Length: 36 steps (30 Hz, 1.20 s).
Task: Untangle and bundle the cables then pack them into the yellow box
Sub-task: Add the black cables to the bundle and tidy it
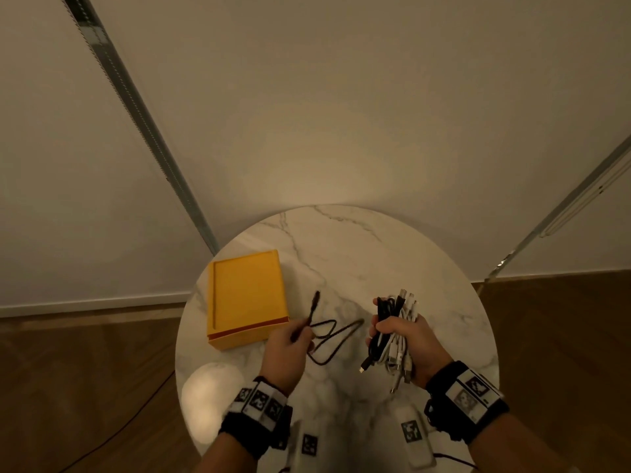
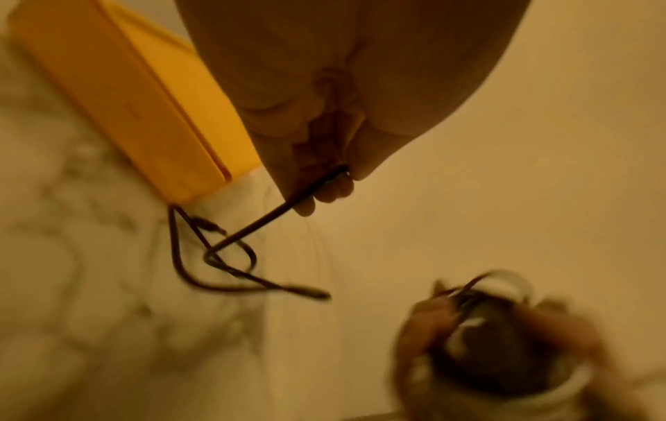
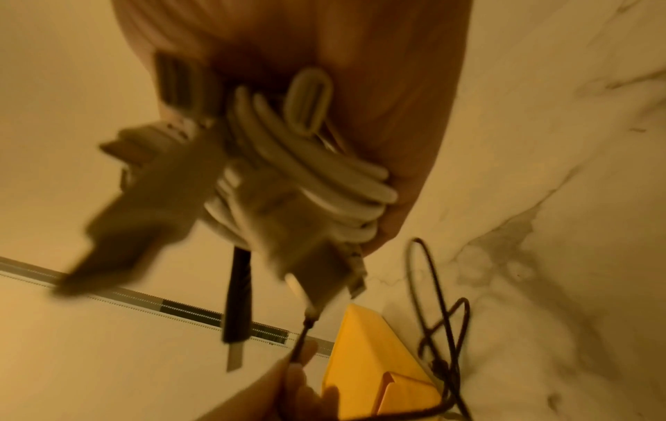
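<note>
Two hands work above a round marble tabletop (image 1: 358,240). The left hand (image 1: 290,353) pinches a thin dark cable (image 1: 327,336) between thumb and fingertips near one of its ends, so that a short stiff length with its plug sticks up past the fingers toward the far edge. From the pinch the rest of this cable drops in loose crossing loops onto the marble near the middle of the tabletop, between the two hands; the left wrist view shows the same cable (image 2: 230,256) leaving the fingers (image 2: 310,205) and curling on the surface, its other plug lying flat. The right hand (image 1: 406,343) is clenched around a bundle of cables (image 1: 392,332), mostly white with one or two black ones, folded into a thick hank held over the right half of the tabletop; plug ends poke out above the fist and hang below it. In the right wrist view the white coils (image 3: 306,171) fill the palm, though blur hides how many cables there are. The yellow box (image 1: 246,298) sits flat at the left edge of the tabletop, just beside the left hand, its shallow inside facing up and holding no cable. Both wrists wear dark bands with black-and-white markers (image 1: 263,404).
</note>
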{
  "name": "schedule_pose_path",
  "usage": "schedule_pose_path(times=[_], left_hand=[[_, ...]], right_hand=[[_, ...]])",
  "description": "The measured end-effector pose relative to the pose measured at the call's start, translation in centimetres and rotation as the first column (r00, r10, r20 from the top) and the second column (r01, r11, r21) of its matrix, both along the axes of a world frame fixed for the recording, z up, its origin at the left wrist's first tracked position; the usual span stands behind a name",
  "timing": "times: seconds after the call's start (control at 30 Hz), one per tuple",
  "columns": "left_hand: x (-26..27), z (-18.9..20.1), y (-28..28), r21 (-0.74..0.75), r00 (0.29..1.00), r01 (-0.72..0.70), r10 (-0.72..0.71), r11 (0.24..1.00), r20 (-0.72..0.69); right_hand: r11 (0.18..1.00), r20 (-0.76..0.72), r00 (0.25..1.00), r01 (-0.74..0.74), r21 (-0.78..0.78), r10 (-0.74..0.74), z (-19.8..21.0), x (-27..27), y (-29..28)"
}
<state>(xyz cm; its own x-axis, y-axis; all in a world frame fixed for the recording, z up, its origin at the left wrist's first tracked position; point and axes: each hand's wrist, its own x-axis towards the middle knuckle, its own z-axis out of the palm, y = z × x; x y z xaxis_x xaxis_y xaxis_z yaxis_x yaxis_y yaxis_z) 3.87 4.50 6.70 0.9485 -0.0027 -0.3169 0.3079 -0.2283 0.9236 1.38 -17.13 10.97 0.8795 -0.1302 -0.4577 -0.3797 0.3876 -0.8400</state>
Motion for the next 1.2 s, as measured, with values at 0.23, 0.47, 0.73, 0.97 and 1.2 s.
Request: schedule_pose_path(times=[0.23,0.47,0.73,0.97,1.2], left_hand=[[-0.3,5.7,-1.0,-0.47,0.988,-0.099,0.03,0.877,-0.152],[-2.0,8.5,-2.5,-0.18,0.954,0.29,-0.267,0.94,0.139],[-3.2,9.4,-3.7,-0.064,0.879,0.383,-0.342,0.922,0.332],[-3.3,10.2,-4.2,-0.009,0.864,0.359,-0.328,0.933,0.382],[-3.6,9.9,-4.4,0.138,0.808,0.384,-0.405,0.913,0.428]], right_hand=[[0.999,0.008,1.0,-0.009,0.037,0.009,1.5,0.2,1.6],[0.999,0.074,0.997,0.002,0.051,-0.006,2.5,0.1,1.9],[0.991,0.056,0.998,0.009,0.135,-0.016,2.8,-0.3,1.9],[0.983,0.054,0.998,-0.027,0.183,0.017,2.8,-0.5,2.1],[0.988,0.139,0.989,-0.069,0.142,0.049,3.7,-0.6,1.7]])
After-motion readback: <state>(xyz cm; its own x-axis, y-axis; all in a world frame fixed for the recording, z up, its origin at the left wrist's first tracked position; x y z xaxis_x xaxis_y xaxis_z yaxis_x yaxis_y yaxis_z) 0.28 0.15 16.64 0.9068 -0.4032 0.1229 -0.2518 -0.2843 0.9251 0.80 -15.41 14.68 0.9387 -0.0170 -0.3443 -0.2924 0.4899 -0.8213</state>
